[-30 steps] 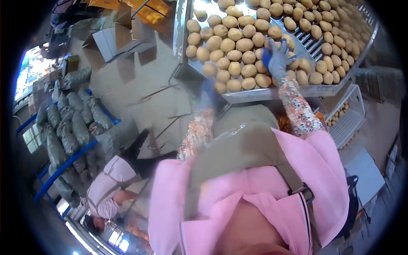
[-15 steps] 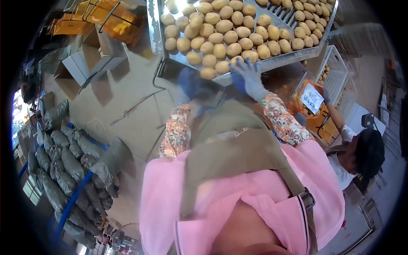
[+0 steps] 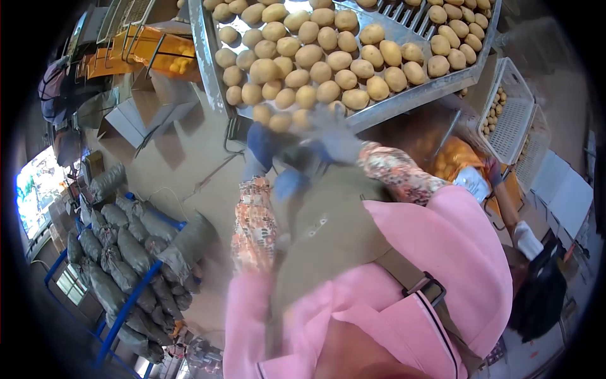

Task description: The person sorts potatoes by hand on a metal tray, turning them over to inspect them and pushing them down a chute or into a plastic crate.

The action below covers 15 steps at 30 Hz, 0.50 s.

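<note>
Many potatoes lie on a metal sorting table in front of me. At the table's narrow near end, my left hand, in a blue and grey glove, is beside the lowest potatoes; its fingers are hard to make out. My right hand, gloved in grey and blue, is smeared by motion and reaches over the table's edge next to the potatoes. Something dark, partly hidden, lies between the two hands below the edge.
A co-worker is at the right beside an orange mesh bag and white crates. Filled grey-green sacks rest on a blue-framed cart at the left. Open cardboard boxes stand at the upper left.
My right hand has moved left along the edge, closer to my left hand. The view has shifted, and the co-worker appears lower at the right.
</note>
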Motion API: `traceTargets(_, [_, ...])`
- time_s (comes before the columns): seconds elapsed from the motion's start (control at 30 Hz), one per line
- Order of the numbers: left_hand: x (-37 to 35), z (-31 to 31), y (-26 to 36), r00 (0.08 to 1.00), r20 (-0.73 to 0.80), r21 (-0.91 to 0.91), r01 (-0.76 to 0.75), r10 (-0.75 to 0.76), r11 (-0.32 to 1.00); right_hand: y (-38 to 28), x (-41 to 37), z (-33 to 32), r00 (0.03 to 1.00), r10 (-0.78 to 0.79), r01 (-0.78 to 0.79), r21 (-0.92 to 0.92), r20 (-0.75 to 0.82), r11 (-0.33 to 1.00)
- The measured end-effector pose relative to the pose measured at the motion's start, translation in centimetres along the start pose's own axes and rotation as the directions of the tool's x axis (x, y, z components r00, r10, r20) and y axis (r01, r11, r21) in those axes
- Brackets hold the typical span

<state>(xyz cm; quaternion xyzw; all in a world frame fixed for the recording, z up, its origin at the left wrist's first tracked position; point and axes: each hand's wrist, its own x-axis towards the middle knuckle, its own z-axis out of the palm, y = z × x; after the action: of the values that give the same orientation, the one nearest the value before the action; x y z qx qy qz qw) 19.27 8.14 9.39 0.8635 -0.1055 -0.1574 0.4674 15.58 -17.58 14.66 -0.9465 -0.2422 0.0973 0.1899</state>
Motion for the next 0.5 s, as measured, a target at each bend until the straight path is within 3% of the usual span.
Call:
traceTargets(0.03, [-0.3, 0.2, 1.1, 0.981, 0.049, 0.36, -0.191, 0.186, 0.913, -0.7, -0.2, 1.6, 0.98, -0.028, 0.018, 0.052, 0.195, 0.998])
traceTargets(0.07, [-0.1, -0.2, 5.3, 0.929, 0.149, 0.691, -0.343, 0.339, 0.637, -1.9, 0.3, 3.1, 0.996, -0.025, 0.014, 0.138, 0.081, 0.99])
traceTargets(0.1, [-0.1, 0.1, 4.4, 0.931, 0.155, 0.691, -0.341, 0.33, 0.637, -2.6, 1.3, 4.2, 0.999, -0.017, 0.025, 0.212, -0.039, 0.977])
traceTargets(0.17, [1.0, 0.6, 2.7, 0.989, -0.148, 0.458, 0.043, 0.029, 0.888, -2.6, 3.6, 5.5, 0.997, -0.053, 0.063, 0.229, -0.05, 0.971])
traceTargets(0.2, [1.1, 0.7, 3.3, 0.965, -0.162, -0.199, 0.175, -0.208, 0.964, -2.4, 4.3, 6.4, 0.995, -0.083, 0.095, 0.252, -0.057, 0.963])
traceTargets(0.23, [1.1, 0.4, 2.6, 0.961, -0.168, -0.193, 0.189, -0.222, 0.963, -1.4, 5.0, 7.1, 0.979, -0.112, 0.14, 0.166, -0.169, 0.976])
traceTargets(0.27, [1.3, -0.2, 0.5, 0.987, -0.163, 0.106, 0.027, -0.01, 0.994, 0.1, 5.3, 5.2, 0.995, 0.083, -0.09, 0.729, 0.045, 0.678])
traceTargets(0.3, [1.3, -1.0, -0.7, 0.976, -0.091, 0.39, -0.146, 0.196, 0.909, 1.7, 5.3, 1.4, 0.938, 0.104, -0.341, 0.936, 0.331, 0.09])
traceTargets(0.33, [1.3, -1.3, -0.4, 0.986, -0.095, 0.361, -0.097, 0.14, 0.927, 2.5, 4.4, -2.1, 0.968, 0.22, -0.233, 0.759, 0.12, 0.608])
traceTargets(0.37, [1.7, -1.0, -3.8, 0.996, -0.093, 0.197, 0.003, 0.016, 0.98, 3.1, 3.2, -4.3, 0.972, 0.199, -0.151, 0.312, -0.127, 0.938])
traceTargets(0.4, [1.7, -1.1, -3.0, 0.998, -0.054, 0.068, 0.028, -0.025, 0.997, 3.3, 1.7, -3.7, 0.975, 0.183, -0.137, 0.31, -0.126, 0.941])
traceTargets(0.43, [2.1, -0.9, -1.4, 0.998, -0.016, -0.063, 0.055, -0.056, 0.996, 3.5, 0.2, -1.9, 0.984, 0.127, -0.115, 0.097, -0.124, 0.989])
traceTargets(0.47, [2.5, -1.0, 0.9, 0.997, -0.03, 0.163, -0.068, 0.074, 0.984, 3.1, -0.6, 0.1, 0.99, 0.072, -0.086, -0.12, -0.117, 0.989])
traceTargets(0.5, [2.6, -1.4, 2.3, 0.98, -0.011, 0.384, -0.18, 0.199, 0.906, 2.0, -1.1, 2.4, 0.995, 0.005, -0.022, -0.172, -0.095, 0.985])
